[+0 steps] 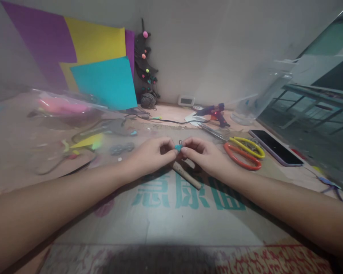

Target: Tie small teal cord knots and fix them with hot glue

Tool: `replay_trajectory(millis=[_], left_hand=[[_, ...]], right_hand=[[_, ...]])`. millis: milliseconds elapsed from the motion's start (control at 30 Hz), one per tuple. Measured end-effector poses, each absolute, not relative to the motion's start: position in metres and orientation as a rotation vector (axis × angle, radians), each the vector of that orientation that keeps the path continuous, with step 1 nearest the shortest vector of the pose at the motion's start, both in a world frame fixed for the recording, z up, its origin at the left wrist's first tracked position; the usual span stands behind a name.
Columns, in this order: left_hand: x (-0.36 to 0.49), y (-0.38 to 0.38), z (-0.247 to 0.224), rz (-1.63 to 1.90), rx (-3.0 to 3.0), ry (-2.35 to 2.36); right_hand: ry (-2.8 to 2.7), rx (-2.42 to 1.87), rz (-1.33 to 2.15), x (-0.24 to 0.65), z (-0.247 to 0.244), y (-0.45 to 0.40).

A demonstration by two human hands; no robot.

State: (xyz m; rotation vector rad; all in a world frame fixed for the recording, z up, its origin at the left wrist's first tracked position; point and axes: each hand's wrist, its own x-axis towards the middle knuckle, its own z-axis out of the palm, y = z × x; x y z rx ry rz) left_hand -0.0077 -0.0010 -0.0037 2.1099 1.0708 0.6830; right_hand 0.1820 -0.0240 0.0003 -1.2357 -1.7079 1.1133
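Note:
My left hand (157,152) and my right hand (200,152) meet at the middle of the work surface. Between their pinched fingertips is a small teal piece (178,147), held from both sides. A small dark loop (180,142) shows just above it. Below the fingers a brown stick (187,176) slants down to the right; whether it joins the teal piece is hidden by the hands. Both forearms reach in from the lower corners, over a sheet with teal printed characters (188,194).
To the right lie scissors (242,153) with red and yellow handles and a phone (275,147). A glue gun (214,113) with a lit red light and its cord are behind. Colored sheets (105,83), a decorated dark tree (145,64) and a clear jar (250,97) stand near the wall.

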Motion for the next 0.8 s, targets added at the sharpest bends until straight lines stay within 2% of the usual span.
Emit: replay_trajectory(millis=[600, 800], left_hand=[[-0.0073, -0.0034, 0.0012, 0.769, 2.097, 1.098], [-0.0083, -0.0009, -0.0019, 0.75, 2.082, 0.949]], right_hand=[[-1.586, -1.17, 1.24, 0.1851, -0.0048, -0.0225], [-1.547, -1.175, 1.193, 0.1855, -0.0023, -0.0231]])
